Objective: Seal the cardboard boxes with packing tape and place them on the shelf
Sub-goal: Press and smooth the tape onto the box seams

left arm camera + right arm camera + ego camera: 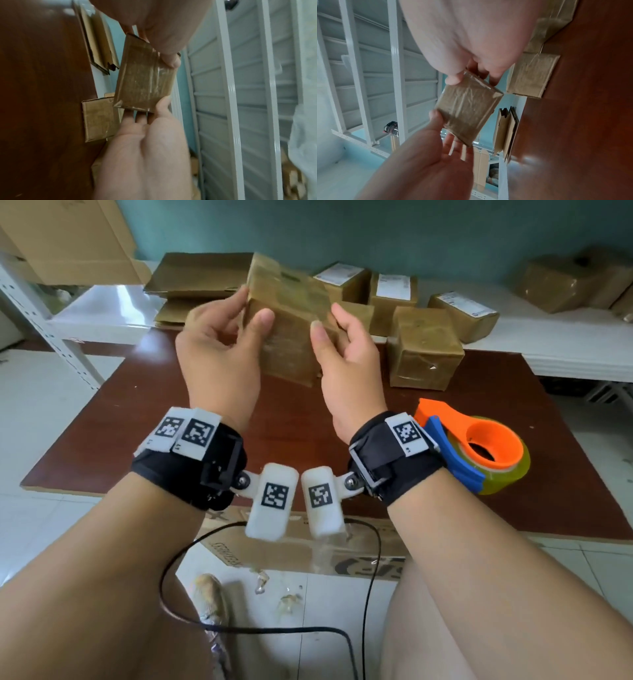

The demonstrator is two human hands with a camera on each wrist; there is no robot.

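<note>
Both hands hold the taped box (291, 316) above the brown table (144, 419): left hand (219, 350) and right hand (346, 361) pinch its opposite side edges; another taped box (424, 350) and tape dispenser (479, 450) sit apart

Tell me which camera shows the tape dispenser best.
The head view. The tape dispenser lies on the brown table, beside the right hand's wrist, with its orange and blue frame and roll unobstructed. Neither wrist view shows it; both frame the held box.
</note>
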